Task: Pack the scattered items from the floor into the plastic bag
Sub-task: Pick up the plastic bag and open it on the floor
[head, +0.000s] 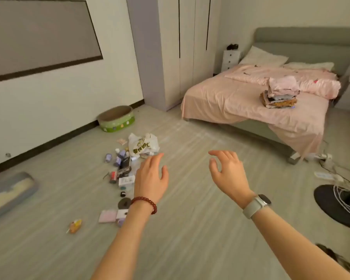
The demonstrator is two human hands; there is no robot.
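A white plastic bag (142, 145) with dark print lies crumpled on the floor, left of centre. Below it several small items are scattered: purple bottles (121, 154), a dark box (124, 165), a red and black can (113, 176), a white box (126, 181), a dark round pad (124, 203), a pink flat pack (107, 216) and an orange snack packet (75, 226). My left hand (151, 178), with a red bead bracelet, hovers open over the items' right edge. My right hand (227, 172), with a watch on the wrist, is open in the air further right.
A green cat scratcher bowl (116, 119) stands by the wall. A grey litter tray (8, 193) is at the left edge. A bed with pink sheets (251, 102) and a stack of folded clothes (280, 91) is at the right. A fan base (339, 205) and cables lie at right.
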